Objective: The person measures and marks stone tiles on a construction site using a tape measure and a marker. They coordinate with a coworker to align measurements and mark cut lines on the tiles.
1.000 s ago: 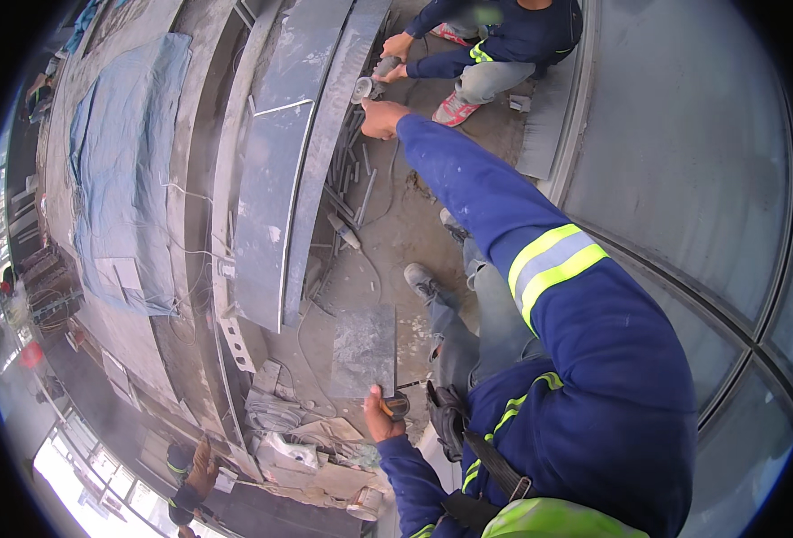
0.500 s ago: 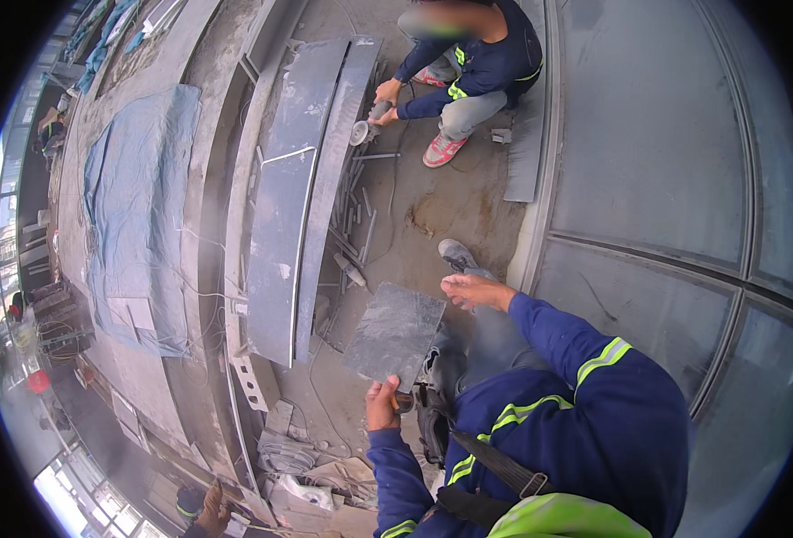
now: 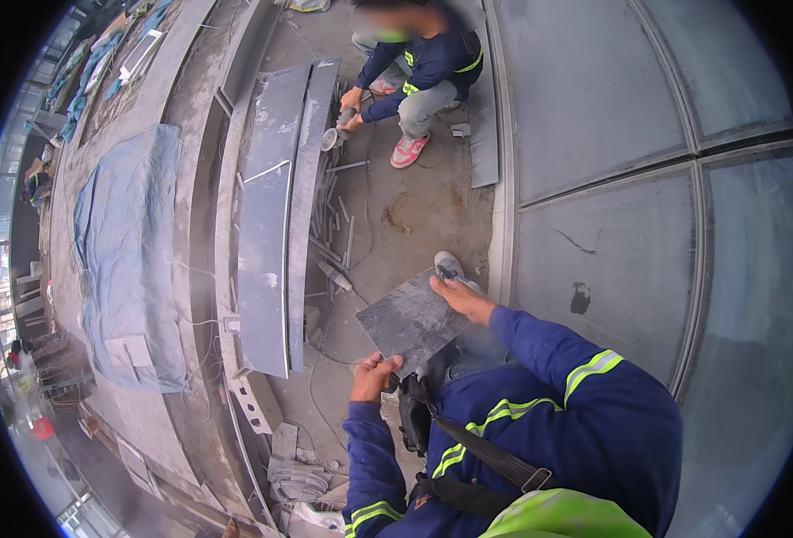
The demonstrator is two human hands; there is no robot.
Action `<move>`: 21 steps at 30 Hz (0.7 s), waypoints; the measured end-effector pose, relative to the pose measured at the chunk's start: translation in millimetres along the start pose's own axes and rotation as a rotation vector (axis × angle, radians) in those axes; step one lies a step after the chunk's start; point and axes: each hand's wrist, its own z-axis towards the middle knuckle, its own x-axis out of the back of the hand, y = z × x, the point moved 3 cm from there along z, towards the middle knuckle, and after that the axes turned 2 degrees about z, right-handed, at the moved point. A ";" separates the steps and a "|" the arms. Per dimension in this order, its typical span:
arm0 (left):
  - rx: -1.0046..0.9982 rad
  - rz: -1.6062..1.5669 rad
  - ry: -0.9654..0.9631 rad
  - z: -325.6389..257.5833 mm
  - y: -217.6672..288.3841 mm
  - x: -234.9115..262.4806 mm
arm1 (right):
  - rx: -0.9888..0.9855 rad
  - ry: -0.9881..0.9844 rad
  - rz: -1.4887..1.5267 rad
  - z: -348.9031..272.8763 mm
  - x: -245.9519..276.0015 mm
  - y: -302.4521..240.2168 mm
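I hold a flat dark grey square slab (image 3: 410, 321) in front of me with both hands. My left hand (image 3: 374, 373) grips its near left corner. My right hand (image 3: 459, 298) holds its far right edge, fingers over the top. The slab tilts slightly above the concrete floor (image 3: 414, 211), next to my grey shoe (image 3: 448, 265). My blue sleeves with yellow reflective stripes come in from the lower edge.
A crouching co-worker (image 3: 423, 67) holds a power tool (image 3: 338, 128) against long curved grey panels (image 3: 271, 224). Loose metal rods (image 3: 334, 229) lie on the floor. A blue tarp (image 3: 127, 260) covers the ledge at left. Large grey panels (image 3: 612, 251) lie at right.
My right arm, stretched out toward the co-worker a second ago, has drawn back and taken hold of the slab's far edge. My left hand has kept its grip throughout.
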 end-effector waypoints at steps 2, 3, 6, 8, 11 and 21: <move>0.043 0.115 -0.009 8.6 -6.0 -2.9 | 0.056 0.072 0.025 -2.5 1.9 14.1; 0.090 0.212 0.001 14.1 -6.9 -3.9 | 0.011 0.131 0.034 0.3 5.5 23.8; -0.058 0.494 0.106 24.8 7.8 -13.4 | -0.033 0.300 0.073 16.0 25.3 53.9; -0.190 0.701 0.188 28.6 34.3 -27.1 | -0.011 0.413 0.111 24.8 43.3 69.9; -0.222 1.058 0.261 25.9 102.6 -59.8 | -0.074 0.481 0.222 34.8 71.8 84.9; -1.147 1.419 0.767 145.3 554.7 -242.0 | -0.090 0.765 0.545 52.3 164.8 83.3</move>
